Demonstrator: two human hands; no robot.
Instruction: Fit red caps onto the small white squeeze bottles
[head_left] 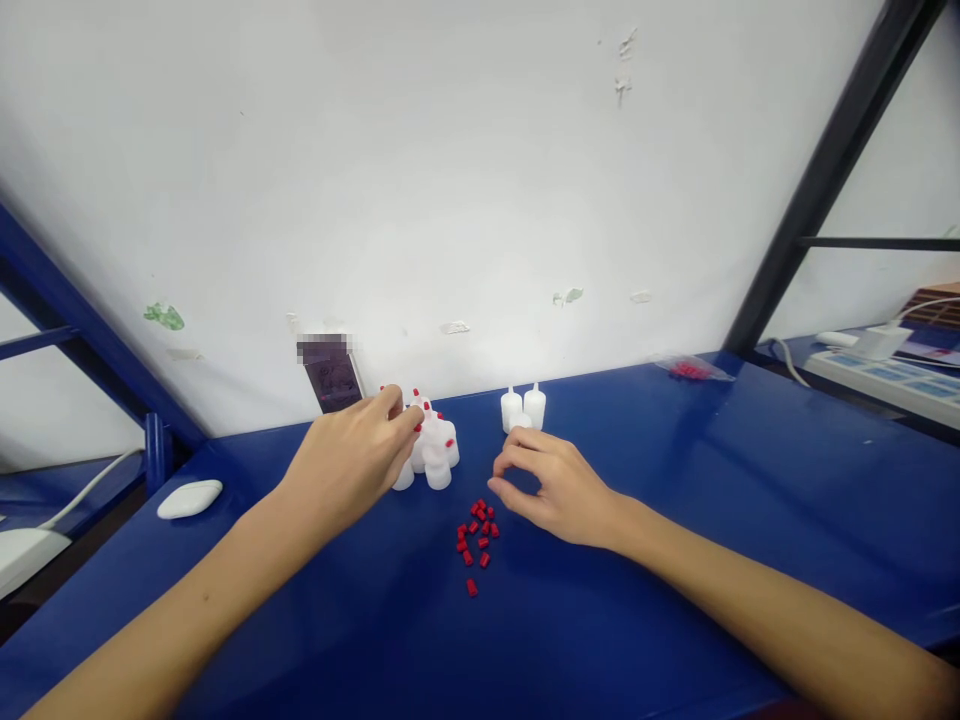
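My left hand [356, 450] is closed at the near left of a cluster of small white plastic bottles [439, 468] with red caps. Its fingertips pinch the top of one white bottle [403, 478], and a red cap [418, 428] shows at the fingertips. The hand hides part of the cluster. My right hand [555, 485] hovers with curled fingers, thumb and index slightly apart, nothing visible between them. Just behind it stand three white bottles with bare nozzles [534, 405], one partly hidden. Several loose red caps [484, 530] lie on the table between my hands.
A phone [335, 378] leans on the wall behind the cluster. At the left lies a white oval case [190, 499]. A clear bag of red caps [691, 370] is at the back right of the blue table [675, 620]. A power strip [892, 385] lies at far right.
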